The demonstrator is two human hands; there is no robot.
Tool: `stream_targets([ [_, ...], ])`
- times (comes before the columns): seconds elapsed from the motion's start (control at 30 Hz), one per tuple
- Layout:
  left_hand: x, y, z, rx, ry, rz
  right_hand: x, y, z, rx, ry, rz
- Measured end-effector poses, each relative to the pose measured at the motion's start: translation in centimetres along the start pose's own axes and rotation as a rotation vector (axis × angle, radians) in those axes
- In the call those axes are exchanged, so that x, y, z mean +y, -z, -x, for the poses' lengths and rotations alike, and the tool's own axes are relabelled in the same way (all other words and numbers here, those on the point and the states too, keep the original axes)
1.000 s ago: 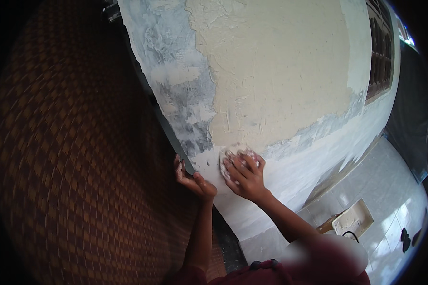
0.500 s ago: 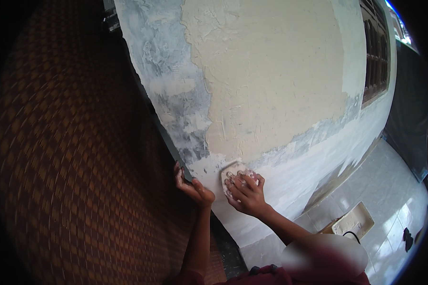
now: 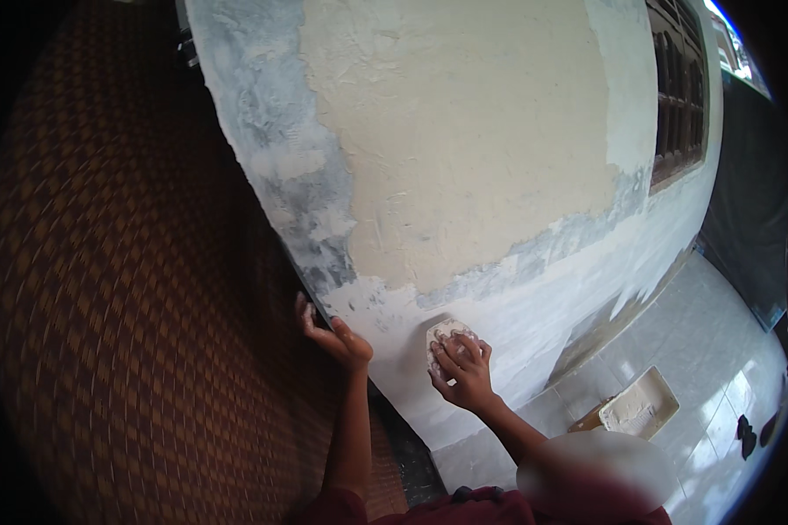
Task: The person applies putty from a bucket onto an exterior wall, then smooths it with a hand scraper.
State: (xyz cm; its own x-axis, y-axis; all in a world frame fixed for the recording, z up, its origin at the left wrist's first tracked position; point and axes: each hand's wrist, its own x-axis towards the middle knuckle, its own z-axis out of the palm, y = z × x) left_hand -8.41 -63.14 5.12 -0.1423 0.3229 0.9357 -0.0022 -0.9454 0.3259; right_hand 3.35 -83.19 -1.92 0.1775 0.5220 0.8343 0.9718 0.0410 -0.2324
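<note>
Gently: right hand [image 3: 466, 371] clamped on the scraper [image 3: 444, 330].
I'd keep it flat against the wall [image 3: 508, 319]; left hand's [image 3: 346, 343] grip I can't tell.

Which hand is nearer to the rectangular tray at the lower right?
Right. The right hand is above and left of the rectangular tray; the left hand is farther left, at the wall edge.

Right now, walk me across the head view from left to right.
Bulk of the brown checkered woven surface → left hand → right hand gripping a pale flat tool → tray holding pale paste → small dark items.
</note>
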Motion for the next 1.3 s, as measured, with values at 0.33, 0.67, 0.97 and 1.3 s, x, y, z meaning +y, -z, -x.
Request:
stream_targets([
  [0.33, 10.6, -0.1, 13.1, -0.362, 0.104, -0.003, 5.4, 9.0, 4.8, 0.077, -0.331, 0.031],
  [0.67, 24.5, -11.6, 25.1, -0.830, 0.348, 0.431, 12.7, 19.7, 14.4, 0.048, -0.590, 0.246],
  [0.97, 35.3, -21.1, 34.9, -1.217, 0.323, 0.637, 19.1, 31.3, 25.8, 0.055, -0.945, 0.394],
  [1.3, 44.4, -26.2, 47.3, -1.558, 0.310, 0.691, 19.6, 40.0, 38.8, 0.095, -1.353, 0.568],
])
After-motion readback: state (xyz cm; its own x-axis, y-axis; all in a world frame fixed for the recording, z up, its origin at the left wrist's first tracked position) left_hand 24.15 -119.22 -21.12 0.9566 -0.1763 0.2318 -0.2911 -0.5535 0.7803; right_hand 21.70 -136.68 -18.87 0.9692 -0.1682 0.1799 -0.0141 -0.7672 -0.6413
